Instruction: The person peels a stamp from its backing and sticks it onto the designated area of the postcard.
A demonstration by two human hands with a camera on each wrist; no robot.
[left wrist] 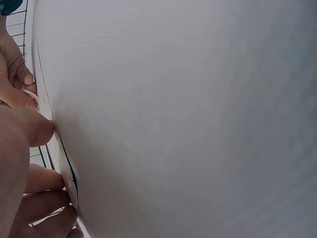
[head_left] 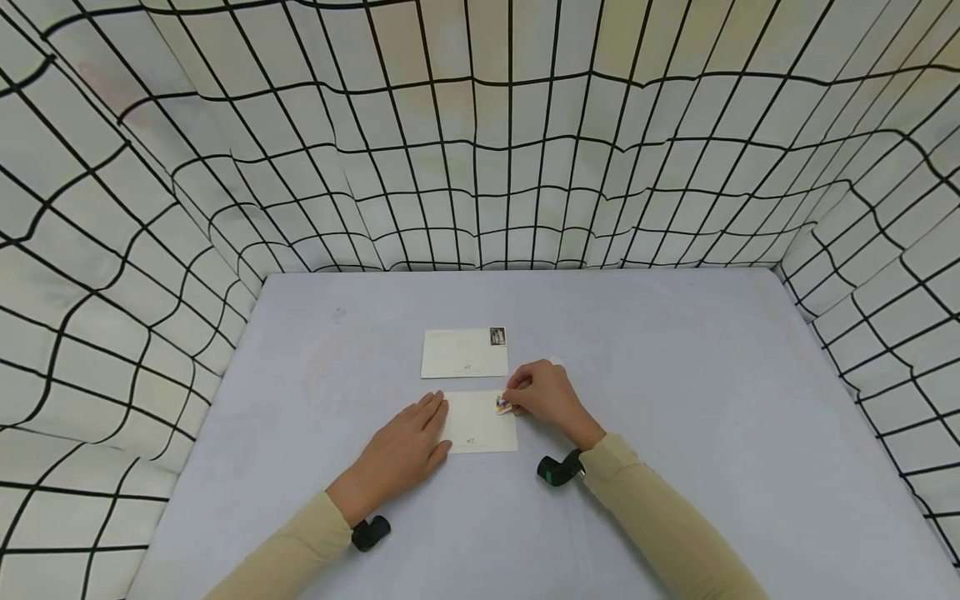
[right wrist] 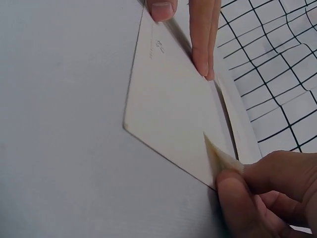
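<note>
A cream envelope lies on the white table in front of me, with small faint writing near its lower middle. My left hand rests on its left edge, fingers straight and thumb apart. Between thumb and fingertips, my right hand pinches a small colourful stamp at the envelope's upper right corner. In the right wrist view the stamp is bent, one corner pointing over the paper and its pale back showing. The left wrist view shows the left fingers at the paper's edge, mostly table beyond.
Just behind lies a second cream envelope, with a dark stamp on its upper right corner. White cloth walls with a black grid enclose the table at the back and both sides.
</note>
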